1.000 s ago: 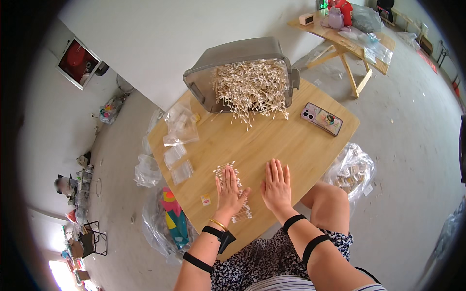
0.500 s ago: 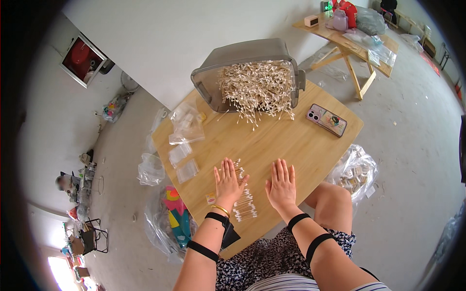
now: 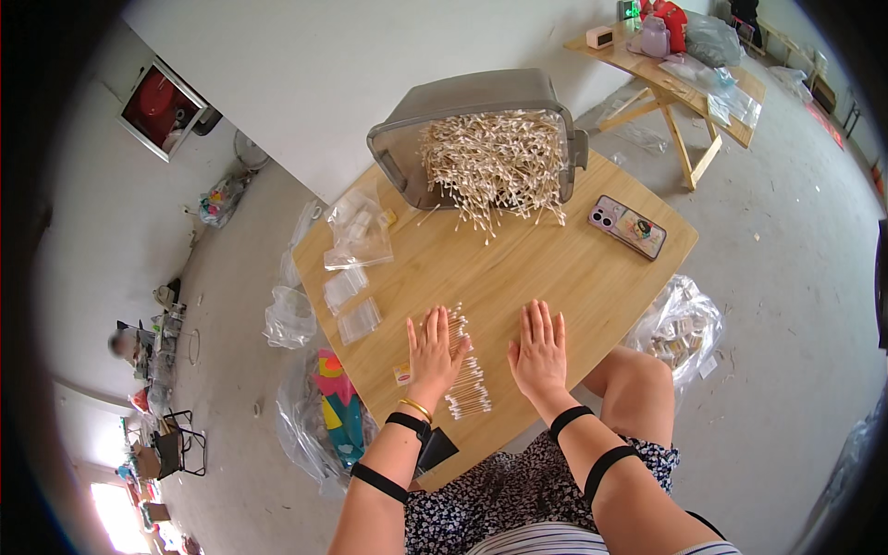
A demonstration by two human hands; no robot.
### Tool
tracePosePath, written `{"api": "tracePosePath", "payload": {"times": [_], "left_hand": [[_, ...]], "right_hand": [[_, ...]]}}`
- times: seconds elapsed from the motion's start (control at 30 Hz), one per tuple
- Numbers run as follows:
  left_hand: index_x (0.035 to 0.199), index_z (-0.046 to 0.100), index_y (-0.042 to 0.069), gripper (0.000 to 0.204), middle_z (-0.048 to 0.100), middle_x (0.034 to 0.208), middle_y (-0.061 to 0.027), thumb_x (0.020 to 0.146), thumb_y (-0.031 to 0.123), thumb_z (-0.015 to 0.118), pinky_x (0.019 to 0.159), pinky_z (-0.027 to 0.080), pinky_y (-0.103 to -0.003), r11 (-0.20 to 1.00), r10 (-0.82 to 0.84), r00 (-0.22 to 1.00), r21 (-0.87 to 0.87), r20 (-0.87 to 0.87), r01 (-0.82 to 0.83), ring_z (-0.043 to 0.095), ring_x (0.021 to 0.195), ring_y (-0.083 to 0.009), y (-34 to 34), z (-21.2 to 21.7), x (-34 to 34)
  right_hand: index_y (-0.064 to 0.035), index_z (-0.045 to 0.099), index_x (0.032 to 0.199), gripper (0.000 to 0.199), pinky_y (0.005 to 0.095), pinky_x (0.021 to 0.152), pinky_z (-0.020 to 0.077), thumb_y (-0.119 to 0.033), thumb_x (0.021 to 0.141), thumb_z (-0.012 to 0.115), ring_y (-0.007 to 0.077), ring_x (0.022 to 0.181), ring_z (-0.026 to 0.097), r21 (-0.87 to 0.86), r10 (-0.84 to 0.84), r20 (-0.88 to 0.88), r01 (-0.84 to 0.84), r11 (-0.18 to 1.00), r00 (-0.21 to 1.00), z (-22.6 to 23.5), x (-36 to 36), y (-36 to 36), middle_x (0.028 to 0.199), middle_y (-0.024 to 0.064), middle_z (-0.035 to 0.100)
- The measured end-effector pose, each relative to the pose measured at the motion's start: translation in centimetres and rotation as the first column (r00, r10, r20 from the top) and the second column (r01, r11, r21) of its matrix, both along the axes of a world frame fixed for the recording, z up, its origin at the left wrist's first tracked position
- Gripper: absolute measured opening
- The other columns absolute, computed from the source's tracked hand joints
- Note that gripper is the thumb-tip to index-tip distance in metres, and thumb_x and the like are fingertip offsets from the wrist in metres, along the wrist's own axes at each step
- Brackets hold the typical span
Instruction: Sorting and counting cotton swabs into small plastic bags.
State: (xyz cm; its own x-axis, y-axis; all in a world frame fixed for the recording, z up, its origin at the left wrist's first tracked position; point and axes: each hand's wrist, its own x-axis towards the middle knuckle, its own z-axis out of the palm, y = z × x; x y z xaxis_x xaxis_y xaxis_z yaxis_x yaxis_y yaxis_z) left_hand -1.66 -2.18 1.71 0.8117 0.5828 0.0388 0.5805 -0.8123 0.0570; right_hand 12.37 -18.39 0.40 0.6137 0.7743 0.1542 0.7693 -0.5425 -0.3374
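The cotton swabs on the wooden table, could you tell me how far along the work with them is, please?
Done: a small row of cotton swabs lies lined up on the table. In hand: left hand rests flat on that row, right hand flat on bare wood beside it. Left: the tipped grey bin is full, and the clear bags look empty.

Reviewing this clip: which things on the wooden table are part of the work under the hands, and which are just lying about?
In use:
left hand
right hand
row of cotton swabs
tipped grey bin of cotton swabs
small clear bags

Lying about:
phone
side table
bag on floor
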Motion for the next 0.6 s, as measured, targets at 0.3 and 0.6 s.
{"api": "tracePosePath", "payload": {"times": [0.3, 0.6], "left_hand": [[0.156, 0.017, -0.005, 0.087, 0.025, 0.161, -0.0214, 0.102, 0.063, 0.029, 0.124, 0.005, -0.052, 0.971, 0.199, 0.942, -0.187, 0.270, -0.151, 0.019, 0.151, -0.0355, 0.3, -0.6, -1.8], [0.159, 0.006, -0.001, 0.084, 0.005, 0.166, -0.0222, 0.104, 0.058, 0.031, 0.124, 0.010, -0.044, 0.785, 0.454, 0.671, -0.620, 0.587, 0.011, 0.005, 0.155, -0.0363, 0.5, -1.2, -1.3]], "right_hand": [[0.0009, 0.037, 0.150, 0.062, 0.0489, 0.125, 0.0123, -0.031, 0.098, 0.048, 0.0282, 0.151, 0.024, 0.107, 0.029, -0.037, -0.024, 0.994, 0.999, 0.0, 0.4, 0.3, 0.157, 0.0164, 0.036], [0.0053, 0.035, 0.148, 0.057, 0.0436, 0.119, 0.0276, -0.022, 0.101, 0.049, 0.0403, 0.147, 0.027, 0.575, 0.457, -0.527, -0.096, 0.812, 0.716, 2.2, 0.2, 8.2, 0.153, 0.0262, 0.036]]}}
